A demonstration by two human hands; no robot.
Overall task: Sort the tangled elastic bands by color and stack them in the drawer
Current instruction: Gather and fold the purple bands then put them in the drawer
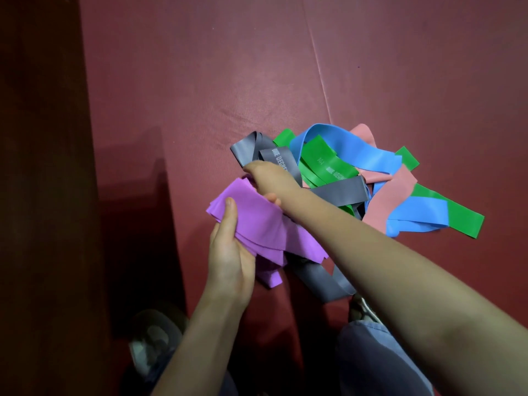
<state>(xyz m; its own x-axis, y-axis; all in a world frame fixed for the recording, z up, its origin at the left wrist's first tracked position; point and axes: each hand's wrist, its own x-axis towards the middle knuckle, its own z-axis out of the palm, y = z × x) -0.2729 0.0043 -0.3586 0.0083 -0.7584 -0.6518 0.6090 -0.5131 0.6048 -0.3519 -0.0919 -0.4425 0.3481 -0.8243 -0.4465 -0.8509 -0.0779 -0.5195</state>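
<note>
A tangled heap of wide elastic bands lies on the dark red mat (200, 81): grey bands (340, 192), green bands (323, 161), blue bands (360, 152) and pink bands (400, 187). My left hand (231, 252) grips a stack of purple bands (257, 221) from below, thumb on top. My right hand (268, 178) reaches across and curls over the far end of the purple stack, next to a grey band. Its fingertips are hidden. No drawer is in view.
A dark wooden surface (43, 167) runs down the left side. My shoes (154, 338) and a trouser leg (371, 361) show at the bottom. A seam (320, 75) crosses the mat behind the heap.
</note>
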